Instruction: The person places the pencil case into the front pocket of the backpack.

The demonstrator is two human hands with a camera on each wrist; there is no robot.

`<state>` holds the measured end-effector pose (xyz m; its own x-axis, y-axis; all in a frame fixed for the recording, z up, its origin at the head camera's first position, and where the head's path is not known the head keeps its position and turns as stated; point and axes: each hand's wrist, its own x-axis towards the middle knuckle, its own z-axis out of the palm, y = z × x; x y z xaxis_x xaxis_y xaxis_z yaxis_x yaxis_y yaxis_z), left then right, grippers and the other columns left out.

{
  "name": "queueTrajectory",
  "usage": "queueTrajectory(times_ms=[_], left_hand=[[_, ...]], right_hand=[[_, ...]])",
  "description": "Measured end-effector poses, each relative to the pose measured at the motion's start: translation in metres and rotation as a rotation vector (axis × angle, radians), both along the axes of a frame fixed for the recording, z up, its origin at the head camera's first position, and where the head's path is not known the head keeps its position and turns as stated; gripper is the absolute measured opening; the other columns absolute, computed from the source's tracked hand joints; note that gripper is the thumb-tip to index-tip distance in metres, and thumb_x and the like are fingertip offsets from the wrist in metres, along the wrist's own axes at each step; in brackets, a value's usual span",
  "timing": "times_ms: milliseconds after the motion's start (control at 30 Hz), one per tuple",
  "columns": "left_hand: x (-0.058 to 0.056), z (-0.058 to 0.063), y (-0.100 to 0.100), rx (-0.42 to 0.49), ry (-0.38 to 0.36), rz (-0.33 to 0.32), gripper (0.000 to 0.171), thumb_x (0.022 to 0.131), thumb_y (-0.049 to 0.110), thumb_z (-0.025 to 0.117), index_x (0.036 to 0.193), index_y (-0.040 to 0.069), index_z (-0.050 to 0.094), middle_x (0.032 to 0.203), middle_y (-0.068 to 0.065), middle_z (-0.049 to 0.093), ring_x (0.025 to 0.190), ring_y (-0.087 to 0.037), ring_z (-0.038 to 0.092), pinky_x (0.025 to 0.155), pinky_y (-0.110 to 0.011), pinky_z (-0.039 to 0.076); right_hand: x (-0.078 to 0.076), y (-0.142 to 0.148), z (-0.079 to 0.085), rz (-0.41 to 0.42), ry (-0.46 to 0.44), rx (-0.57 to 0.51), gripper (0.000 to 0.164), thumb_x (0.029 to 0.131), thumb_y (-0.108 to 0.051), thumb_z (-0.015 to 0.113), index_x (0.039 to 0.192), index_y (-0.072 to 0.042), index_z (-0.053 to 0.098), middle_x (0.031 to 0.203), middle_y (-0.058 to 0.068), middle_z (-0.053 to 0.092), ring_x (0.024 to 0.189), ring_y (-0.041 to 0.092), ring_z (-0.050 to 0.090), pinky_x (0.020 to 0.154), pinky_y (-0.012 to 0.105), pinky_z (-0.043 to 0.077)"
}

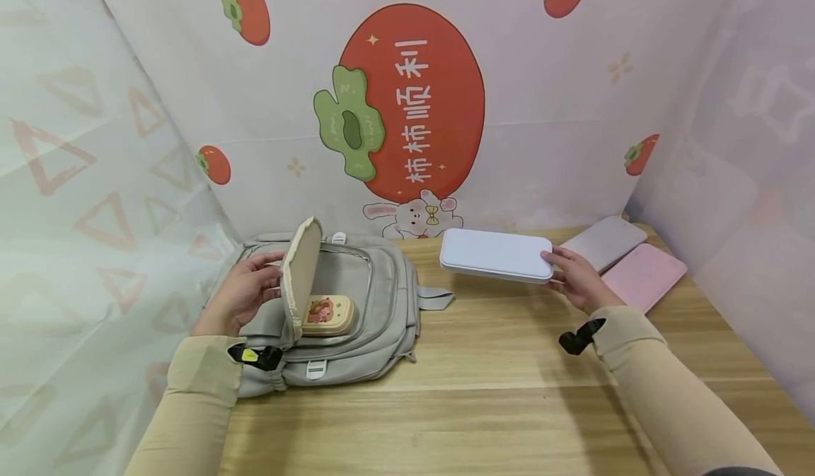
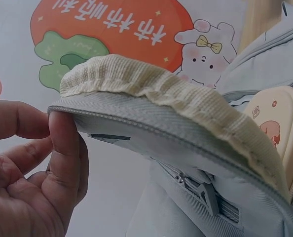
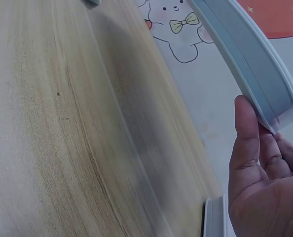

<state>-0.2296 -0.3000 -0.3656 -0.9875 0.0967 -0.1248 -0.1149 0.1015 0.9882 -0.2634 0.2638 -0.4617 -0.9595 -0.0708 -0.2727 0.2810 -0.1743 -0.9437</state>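
Note:
On the table's left lies a grey backpack (image 1: 388, 299), its front pocket unzipped. My left hand (image 1: 250, 292) pinches the edge of the pocket flap (image 1: 302, 271) between thumb and fingers and holds it up; the left wrist view shows the flap's zipper edge (image 2: 136, 122) and cream lining. Inside the pocket sits a cream case (image 1: 344, 313) with a cartoon picture. Away to the right, my right hand (image 1: 576, 278) grips the short end of a flat pale blue case (image 1: 496, 253), held above the table. In the right wrist view the case's side (image 3: 257, 54) shows a groove.
A pink flat case (image 1: 646, 274) and a pale grey one (image 1: 605, 241) lie side by side at the table's back right. Behind the wooden table (image 1: 471, 405) hangs a printed backdrop (image 1: 547, 151). A grey strap (image 1: 436, 298) sticks out from the backpack's right side.

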Motion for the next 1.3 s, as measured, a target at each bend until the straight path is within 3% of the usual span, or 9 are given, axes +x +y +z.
queueTrajectory(times_ms=[433,900,1300], left_hand=[[0.001,0.003,0.001,0.003,0.009,-0.003,0.043,0.106,-0.001,0.048,0.147,-0.014,0.039,0.098,0.007,0.069,0.081,-0.006,0.067,0.069,-0.023,0.058],[0.002,0.004,0.001,0.019,0.007,-0.006,0.040,0.106,-0.001,0.048,0.144,-0.012,0.043,0.098,0.007,0.069,0.081,-0.007,0.068,0.069,-0.023,0.059],[0.003,0.004,0.003,0.031,-0.011,0.009,0.039,0.106,-0.002,0.049,0.144,-0.011,0.044,0.097,0.007,0.069,0.079,-0.007,0.067,0.068,-0.023,0.058]], right_hand=[[-0.002,-0.012,0.001,0.011,0.001,-0.015,0.069,0.109,-0.020,0.053,0.163,0.002,0.015,0.094,-0.008,0.064,0.081,0.007,0.067,0.072,0.025,0.057],[-0.003,-0.027,0.004,0.033,0.022,0.003,0.070,0.110,-0.022,0.052,0.164,0.001,0.014,0.108,-0.003,0.056,0.085,0.007,0.067,0.075,0.025,0.057],[-0.004,-0.044,0.003,0.057,0.021,-0.037,0.067,0.109,-0.019,0.052,0.163,0.002,0.018,0.103,-0.005,0.059,0.084,0.008,0.066,0.074,0.026,0.057]])
